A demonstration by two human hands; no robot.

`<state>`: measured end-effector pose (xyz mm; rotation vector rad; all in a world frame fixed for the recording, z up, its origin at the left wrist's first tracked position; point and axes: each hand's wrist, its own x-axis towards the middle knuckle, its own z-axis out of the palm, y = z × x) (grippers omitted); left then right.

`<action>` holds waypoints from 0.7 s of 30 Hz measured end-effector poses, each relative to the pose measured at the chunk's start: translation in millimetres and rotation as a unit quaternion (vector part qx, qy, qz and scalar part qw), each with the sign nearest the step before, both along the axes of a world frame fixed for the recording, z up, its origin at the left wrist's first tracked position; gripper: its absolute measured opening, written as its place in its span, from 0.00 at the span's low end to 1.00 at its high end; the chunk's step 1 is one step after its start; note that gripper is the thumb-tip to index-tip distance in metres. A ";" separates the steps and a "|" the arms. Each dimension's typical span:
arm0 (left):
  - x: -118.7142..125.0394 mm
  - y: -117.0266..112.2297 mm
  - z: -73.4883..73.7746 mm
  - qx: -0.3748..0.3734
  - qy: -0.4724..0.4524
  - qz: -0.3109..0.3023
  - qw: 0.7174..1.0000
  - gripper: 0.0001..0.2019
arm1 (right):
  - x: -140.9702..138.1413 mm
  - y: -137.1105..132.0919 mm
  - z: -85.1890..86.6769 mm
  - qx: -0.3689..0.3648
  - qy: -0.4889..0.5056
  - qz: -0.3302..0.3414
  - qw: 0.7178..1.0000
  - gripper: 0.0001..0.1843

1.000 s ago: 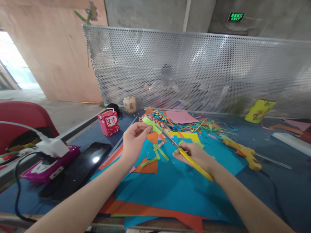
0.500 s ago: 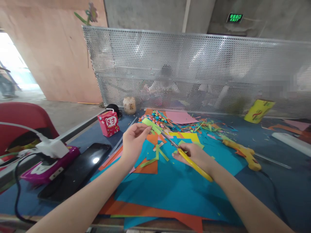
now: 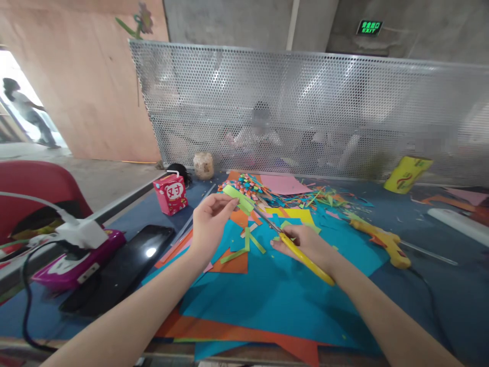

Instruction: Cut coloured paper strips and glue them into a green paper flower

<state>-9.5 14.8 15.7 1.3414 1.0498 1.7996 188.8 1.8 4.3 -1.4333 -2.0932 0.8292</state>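
Note:
My left hand [image 3: 209, 221] pinches a light green paper strip [image 3: 237, 198] and holds it above the table. My right hand [image 3: 307, 243] grips yellow-handled scissors [image 3: 294, 247], whose blades reach up to the strip's right end. Cut green strips [image 3: 247, 243] lie below on blue paper [image 3: 282, 293] and orange paper [image 3: 237, 262]. A heap of small coloured paper scraps [image 3: 248, 184] sits just behind the strip.
A red drink carton [image 3: 170, 193], a black phone [image 3: 122, 265] and a magenta power strip [image 3: 72, 260] with a white plug lie at the left. A yellow glue gun [image 3: 382, 238] lies at the right. A perforated metal screen [image 3: 305, 112] closes the back; a person sits behind it.
The hands, strip and scissors have hardly moved. A person has come into view in the bright doorway at the far left.

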 end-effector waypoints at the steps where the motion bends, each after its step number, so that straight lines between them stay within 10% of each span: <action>1: -0.1 0.1 -0.3 0.000 -0.001 -0.001 1.000 0.05 | -0.1 -0.2 0.1 0.002 -0.002 -0.002 1.000 0.20; 21: 0.1 0.4 1.1 -0.011 0.011 0.009 1.000 0.05 | -0.5 -6.5 6.4 -0.043 0.007 -0.012 0.999 0.22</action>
